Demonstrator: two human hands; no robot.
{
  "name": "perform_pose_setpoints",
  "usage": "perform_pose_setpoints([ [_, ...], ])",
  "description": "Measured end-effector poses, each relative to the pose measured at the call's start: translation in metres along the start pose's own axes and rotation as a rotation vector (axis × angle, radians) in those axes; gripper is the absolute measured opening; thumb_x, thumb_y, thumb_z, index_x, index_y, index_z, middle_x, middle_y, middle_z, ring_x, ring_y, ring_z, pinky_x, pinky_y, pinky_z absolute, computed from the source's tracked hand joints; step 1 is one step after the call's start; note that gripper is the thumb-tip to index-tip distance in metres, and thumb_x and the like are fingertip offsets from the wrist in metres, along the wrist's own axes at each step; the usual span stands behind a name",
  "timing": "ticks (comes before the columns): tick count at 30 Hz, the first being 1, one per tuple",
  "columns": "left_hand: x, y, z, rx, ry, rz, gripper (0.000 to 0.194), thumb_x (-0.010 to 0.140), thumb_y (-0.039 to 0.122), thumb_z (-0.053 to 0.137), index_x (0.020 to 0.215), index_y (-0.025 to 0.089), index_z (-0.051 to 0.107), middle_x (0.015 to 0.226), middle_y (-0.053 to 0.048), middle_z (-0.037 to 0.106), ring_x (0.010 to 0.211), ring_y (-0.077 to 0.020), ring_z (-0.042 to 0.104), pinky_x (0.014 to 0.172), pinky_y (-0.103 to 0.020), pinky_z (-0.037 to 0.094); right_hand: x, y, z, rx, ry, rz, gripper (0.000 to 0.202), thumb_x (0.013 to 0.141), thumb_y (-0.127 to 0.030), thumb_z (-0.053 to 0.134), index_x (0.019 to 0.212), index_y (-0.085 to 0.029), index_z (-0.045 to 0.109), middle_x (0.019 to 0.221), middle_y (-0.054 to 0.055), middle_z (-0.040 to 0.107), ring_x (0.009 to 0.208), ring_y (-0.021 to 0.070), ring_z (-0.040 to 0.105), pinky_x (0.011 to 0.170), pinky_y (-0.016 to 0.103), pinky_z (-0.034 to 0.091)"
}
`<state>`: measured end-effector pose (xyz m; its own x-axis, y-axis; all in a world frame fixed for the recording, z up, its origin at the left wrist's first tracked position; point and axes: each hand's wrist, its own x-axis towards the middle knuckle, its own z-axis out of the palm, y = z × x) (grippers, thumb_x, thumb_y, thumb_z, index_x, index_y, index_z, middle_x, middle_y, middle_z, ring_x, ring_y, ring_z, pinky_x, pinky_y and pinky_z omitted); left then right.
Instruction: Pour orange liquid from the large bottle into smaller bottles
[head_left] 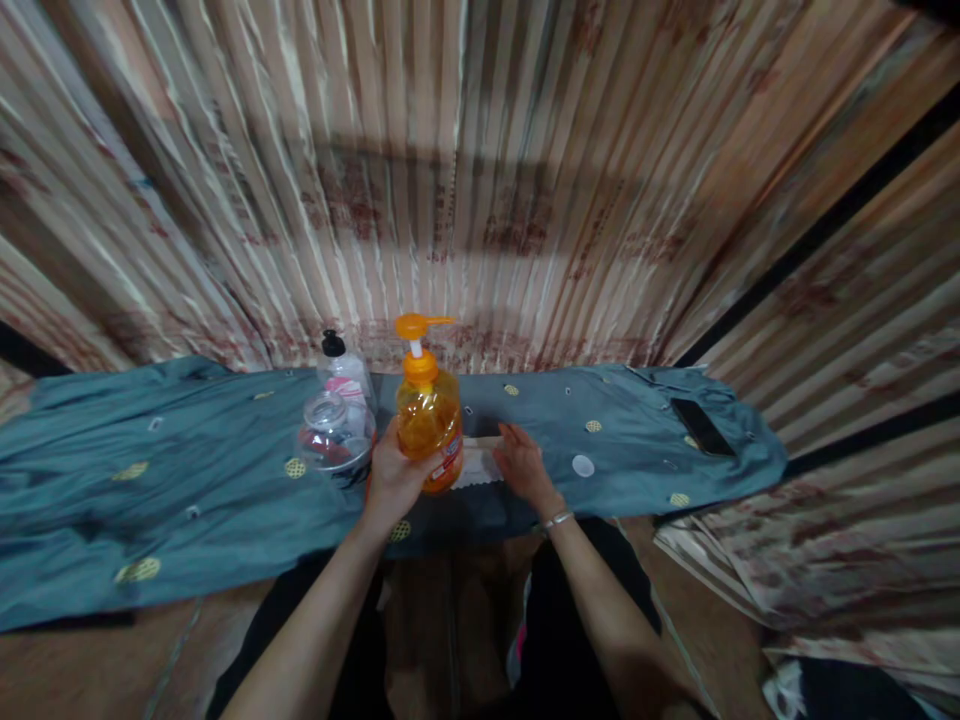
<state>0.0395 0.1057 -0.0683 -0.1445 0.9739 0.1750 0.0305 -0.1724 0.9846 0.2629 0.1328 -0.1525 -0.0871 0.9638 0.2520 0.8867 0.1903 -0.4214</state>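
Wrapped round the lower side of a clear pump bottle (426, 425) of orange liquid is my left hand (397, 468). The bottle stands upright with an orange pump top and a red label. Beside it lies a flat white piece with a zigzag edge (480, 463), cloth or paper, I cannot tell which. My right hand (523, 465) is at the right end of this piece, palm down with its fingers stretched out. It wears a silver bracelet on the wrist.
Left of my left hand stand a clear plastic jar (335, 440) and a clear bottle with a black cap (345, 372). A white disc (583, 466) and a dark phone (703, 427) lie on the green patterned cloth (247, 510). A pleated curtain (480, 200) hangs close behind.
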Motion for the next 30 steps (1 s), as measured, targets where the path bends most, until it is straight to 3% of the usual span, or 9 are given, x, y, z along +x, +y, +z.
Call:
perform_pose_setpoints([
  [5, -0.002, 0.000, 0.005, 0.039, -0.036, -0.012, 0.036, 0.089, 0.040, 0.067, 0.117, 0.017, 0.062, 0.113, -0.008, 0.068, 0.097, -0.0211, 0.067, 0.087, -0.045, 0.059, -0.015, -0.009, 0.005, 0.057, -0.109, -0.095, 0.037, 0.091, -0.020, 0.061, 0.127, -0.019, 0.067, 0.139, 0.016, 0.065, 0.132, 0.0277, 0.059, 0.113, 0.045, 0.046],
  [10, -0.003, -0.002, 0.007, 0.049, -0.053, -0.015, 0.038, 0.089, 0.040, 0.067, 0.119, 0.018, 0.062, 0.115, -0.008, 0.068, 0.100, -0.0220, 0.067, 0.089, -0.046, 0.059, -0.001, 0.004, -0.006, 0.229, -0.087, 0.080, 0.027, 0.098, -0.023, 0.050, 0.111, -0.023, 0.072, 0.112, 0.009, 0.078, 0.103, 0.0210, 0.073, 0.092, 0.033, 0.056],
  [13, -0.002, -0.002, 0.008, 0.049, -0.051, -0.020, 0.037, 0.089, 0.040, 0.067, 0.118, 0.017, 0.062, 0.114, -0.008, 0.068, 0.099, -0.0217, 0.067, 0.088, -0.046, 0.059, 0.010, 0.008, -0.004, 0.215, -0.075, 0.130, 0.019, 0.089, -0.026, 0.064, 0.105, -0.020, 0.073, 0.092, 0.007, 0.079, 0.083, 0.0205, 0.074, 0.075, 0.029, 0.056],
  [17, -0.001, 0.000, 0.006, 0.049, -0.041, -0.017, 0.037, 0.089, 0.040, 0.068, 0.118, 0.017, 0.062, 0.114, -0.008, 0.068, 0.099, -0.0217, 0.067, 0.088, -0.045, 0.059, 0.006, 0.000, -0.003, 0.216, -0.050, 0.111, 0.008, 0.083, -0.028, 0.068, 0.079, -0.021, 0.071, 0.075, 0.003, 0.074, 0.075, 0.0197, 0.071, 0.075, 0.028, 0.053],
  [23, -0.001, 0.003, 0.003, 0.010, -0.024, -0.008, 0.037, 0.088, 0.038, 0.068, 0.118, 0.017, 0.062, 0.115, -0.008, 0.068, 0.099, -0.0218, 0.067, 0.088, -0.046, 0.059, -0.010, -0.006, -0.038, 0.277, 0.096, 0.058, 0.022, 0.090, -0.025, 0.051, 0.104, -0.021, 0.067, 0.111, 0.012, 0.075, 0.102, 0.0248, 0.070, 0.089, 0.037, 0.053],
  [26, -0.002, 0.003, 0.005, -0.018, -0.029, -0.011, 0.036, 0.088, 0.039, 0.068, 0.117, 0.018, 0.063, 0.113, -0.008, 0.069, 0.098, -0.0215, 0.068, 0.089, -0.046, 0.059, -0.009, -0.011, -0.052, 0.301, 0.141, 0.064, 0.026, 0.096, -0.034, 0.045, 0.106, -0.020, 0.064, 0.083, 0.008, 0.073, 0.079, 0.0244, 0.071, 0.073, 0.032, 0.051],
  [30, -0.004, 0.006, 0.007, -0.049, -0.033, -0.010, 0.036, 0.088, 0.040, 0.069, 0.115, 0.017, 0.064, 0.110, -0.007, 0.070, 0.097, -0.0211, 0.069, 0.089, -0.045, 0.059, -0.004, -0.029, -0.052, 0.291, 0.112, 0.035, 0.025, 0.099, -0.034, 0.041, 0.102, -0.021, 0.062, 0.079, 0.007, 0.070, 0.073, 0.0233, 0.069, 0.069, 0.030, 0.046],
])
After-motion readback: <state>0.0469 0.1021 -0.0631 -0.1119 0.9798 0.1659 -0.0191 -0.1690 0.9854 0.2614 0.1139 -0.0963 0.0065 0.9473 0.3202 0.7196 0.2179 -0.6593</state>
